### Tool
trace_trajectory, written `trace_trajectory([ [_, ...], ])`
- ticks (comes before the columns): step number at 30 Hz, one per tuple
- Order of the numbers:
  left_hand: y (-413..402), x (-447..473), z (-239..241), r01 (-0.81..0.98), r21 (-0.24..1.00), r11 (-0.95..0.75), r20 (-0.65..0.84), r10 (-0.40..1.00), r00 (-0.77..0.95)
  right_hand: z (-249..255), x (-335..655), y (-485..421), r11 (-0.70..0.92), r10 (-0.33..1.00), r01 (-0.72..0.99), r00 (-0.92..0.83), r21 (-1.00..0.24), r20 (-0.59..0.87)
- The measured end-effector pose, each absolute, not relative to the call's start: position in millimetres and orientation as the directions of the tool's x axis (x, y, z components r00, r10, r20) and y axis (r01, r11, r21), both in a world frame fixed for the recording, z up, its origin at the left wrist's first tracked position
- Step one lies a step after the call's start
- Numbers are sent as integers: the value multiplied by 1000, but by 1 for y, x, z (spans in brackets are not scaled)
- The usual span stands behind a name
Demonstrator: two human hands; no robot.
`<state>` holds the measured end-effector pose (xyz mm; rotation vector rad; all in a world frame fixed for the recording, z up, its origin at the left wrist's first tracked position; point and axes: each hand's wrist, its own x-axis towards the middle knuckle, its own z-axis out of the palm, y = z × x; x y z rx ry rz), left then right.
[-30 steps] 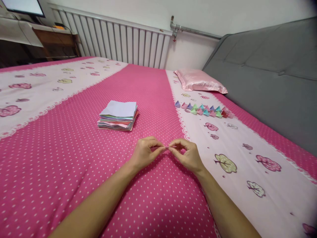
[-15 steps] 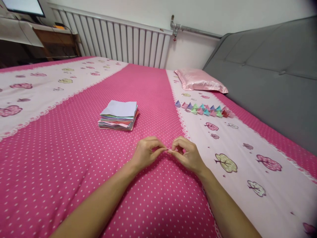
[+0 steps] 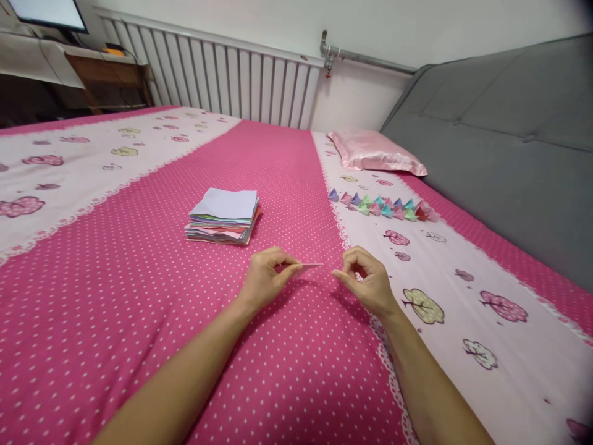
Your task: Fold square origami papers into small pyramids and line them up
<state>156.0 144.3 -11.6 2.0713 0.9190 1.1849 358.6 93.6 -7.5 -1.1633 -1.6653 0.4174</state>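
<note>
A small folded piece of pink paper (image 3: 309,266) is pinched by my left hand (image 3: 271,275), thumb against fingers. Its thin pointed end sticks out to the right, seen nearly edge-on above the bed. My right hand (image 3: 368,281) is a short way to the right of the paper, apart from it. Its fingers are curled, the thumb reaches toward the paper, and nothing shows in them. Beyond my left hand lies a stack of coloured paper sheets (image 3: 225,204) with a pale sheet on top.
Several small folded paper pieces (image 3: 386,210) in mixed colours stand in rows at the right. Behind them are a pink pillow (image 3: 375,151) and a grey padded headboard (image 3: 500,117). The pink dotted bedspread (image 3: 139,272) lies under everything. A white radiator (image 3: 222,71) lines the wall.
My right hand has let go of the pink paper and moved right. My left hand has shifted slightly left and up, still pinching the paper, which shows more now.
</note>
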Motion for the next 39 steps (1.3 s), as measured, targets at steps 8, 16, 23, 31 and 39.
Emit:
trace_trajectory([
  [8,137,162,-13,174,772,-612,467,731,499,-16,335,89,371,924,370,-56,-852,378],
  [16,138,162,-14,184,902,-390,267,840,472,-19,338,93,299,938,285,86,-911,336],
  [23,140,161,-16,209,850,-483,344,811,473,-16,337,90,383,906,392,17,-836,423],
  [31,136,163,-12,185,812,-553,405,763,503,-14,335,90,518,825,486,-65,-704,562],
  [39,134,162,-11,181,797,-576,434,755,491,-16,335,89,556,772,576,-90,-600,629],
])
